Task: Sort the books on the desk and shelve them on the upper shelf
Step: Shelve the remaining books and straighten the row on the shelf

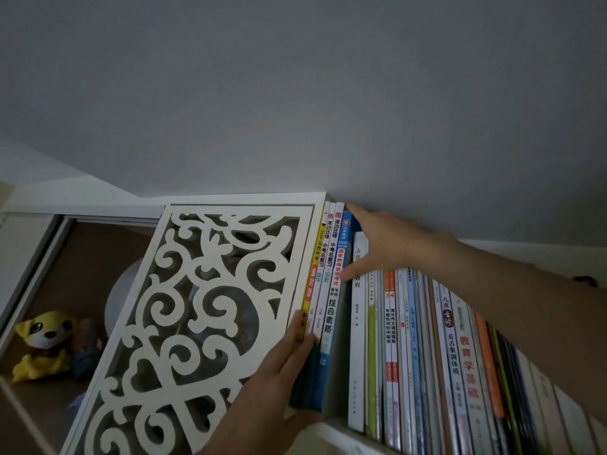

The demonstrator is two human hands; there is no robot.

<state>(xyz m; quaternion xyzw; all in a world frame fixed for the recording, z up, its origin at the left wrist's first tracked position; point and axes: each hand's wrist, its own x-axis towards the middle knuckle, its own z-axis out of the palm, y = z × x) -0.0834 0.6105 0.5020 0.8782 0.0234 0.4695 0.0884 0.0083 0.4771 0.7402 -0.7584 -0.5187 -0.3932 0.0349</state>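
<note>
Pushing a tall blue-and-white paperback bundle [323, 307] into the white upper shelf [331, 430], beside the white scrollwork panel [203, 316].
Left hand [279, 372] flat-fingered against spines, right hand [384, 244] spread on top edge; risking tipped bundle or dragged-out white-spined neighbour [358, 339] if pressed unevenly.

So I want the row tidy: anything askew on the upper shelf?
Yes. The four tall books held by the left hand lean apart from the white book, leaving a wedge-shaped gap; the right hand reaches into it.
</note>
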